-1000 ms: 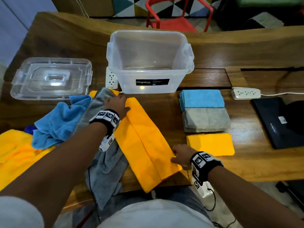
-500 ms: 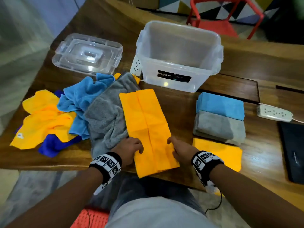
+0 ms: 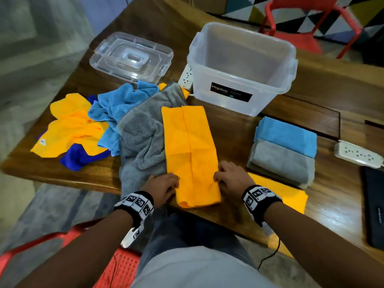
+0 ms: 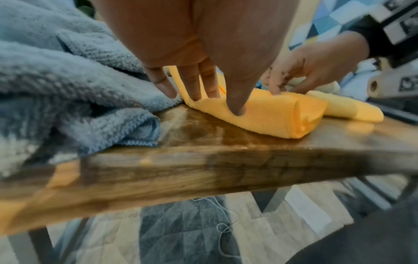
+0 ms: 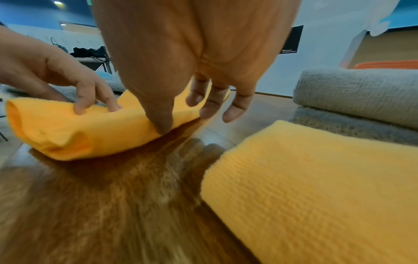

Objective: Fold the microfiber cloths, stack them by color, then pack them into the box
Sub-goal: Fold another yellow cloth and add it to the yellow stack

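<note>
An orange cloth, folded into a long strip, lies on the wooden table and points away from me. My left hand and right hand sit at the strip's near end, one on each side. Each thumb presses the cloth's edge with the fingers curled against it, so the end bulges up slightly. The clear box stands open and empty beyond the strip. On the right lie folded blue cloths, folded grey cloths and one folded orange cloth.
Left of the strip lies a loose heap: a grey cloth, a light blue one, orange ones and a dark blue one. The clear lid rests at the back left. A power strip and a black flat item occupy the right.
My left hand came from the strip's far end to its near end, opposite the right hand. The strip now lies straight away from me. The head view has swung left.
</note>
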Motion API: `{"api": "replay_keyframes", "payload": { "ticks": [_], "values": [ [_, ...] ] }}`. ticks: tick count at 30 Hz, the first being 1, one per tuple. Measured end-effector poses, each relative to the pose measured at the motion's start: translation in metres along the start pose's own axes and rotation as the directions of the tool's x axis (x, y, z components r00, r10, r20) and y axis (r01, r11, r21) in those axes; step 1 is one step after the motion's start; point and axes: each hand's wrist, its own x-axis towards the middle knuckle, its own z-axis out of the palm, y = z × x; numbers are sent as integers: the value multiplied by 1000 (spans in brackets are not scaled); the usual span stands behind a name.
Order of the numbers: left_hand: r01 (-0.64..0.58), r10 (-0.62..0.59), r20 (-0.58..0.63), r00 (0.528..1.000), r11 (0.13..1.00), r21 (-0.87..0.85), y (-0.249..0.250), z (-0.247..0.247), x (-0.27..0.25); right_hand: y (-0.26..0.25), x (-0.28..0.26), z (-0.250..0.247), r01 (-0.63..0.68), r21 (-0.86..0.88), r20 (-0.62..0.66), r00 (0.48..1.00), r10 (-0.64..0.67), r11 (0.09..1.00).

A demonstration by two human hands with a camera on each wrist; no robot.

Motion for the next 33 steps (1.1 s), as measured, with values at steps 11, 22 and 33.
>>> {"api": "replay_keyframes", "payload": {
  "ticks": [11,22,33],
  "values": [
    [355,-394,-9,919,838,-415,-8,-5,-5,0,-8,-1,-57,326,60,997,39,944],
    [427,-460,107,882,681,-595,-14,-16,7,0,16,-8,-297,472,249,948,198,830],
    [416,-464,44,885,744,-523,-18,-19,12,0,24,-2,-260,728,120,959,256,634]
  ]
}}
